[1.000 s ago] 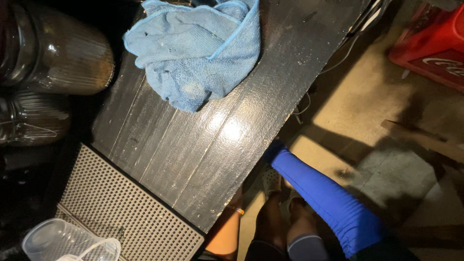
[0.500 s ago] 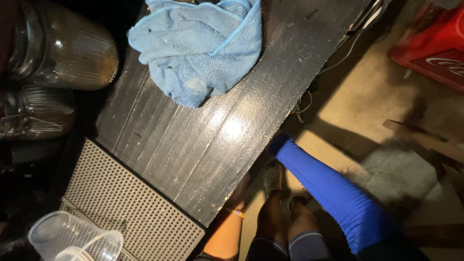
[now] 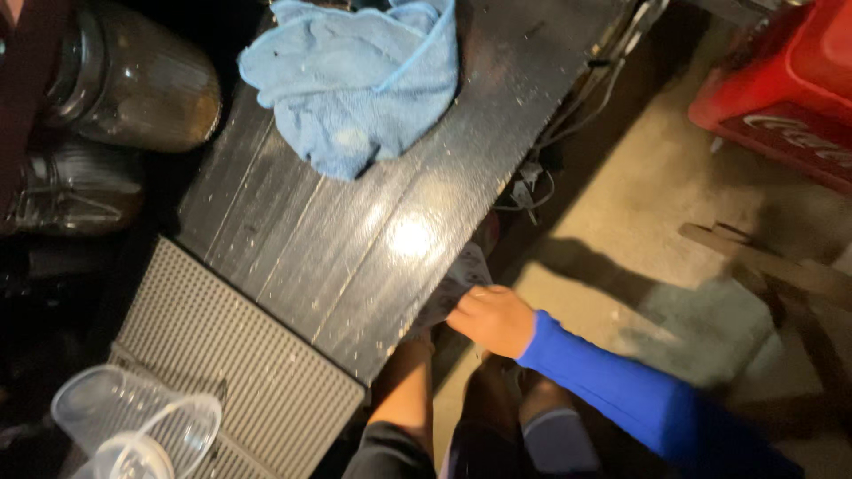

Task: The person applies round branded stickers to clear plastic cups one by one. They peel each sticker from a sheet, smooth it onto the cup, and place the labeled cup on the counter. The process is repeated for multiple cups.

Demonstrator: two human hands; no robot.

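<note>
At the far left, two dark glass jars [image 3: 133,84] lie on their sides against the edge of a black wooden counter [image 3: 337,257]. Below them, a clear plastic cup [image 3: 133,421] rests on a grey perforated mat [image 3: 213,355] at the counter's near end. Further along, a crumpled blue cloth [image 3: 355,80] sits on the counter top, well apart from any hand, with a bright glare spot on the planks below it. At the counter's lower edge, a pale crumpled rag [image 3: 457,284] hangs just below the boards, and the right hand [image 3: 497,319], in a blue sleeve [image 3: 621,390], closes its fingers on it. The left hand is out of view. A red crate [image 3: 781,80] stands on the concrete floor [image 3: 639,222] at the far right.
</note>
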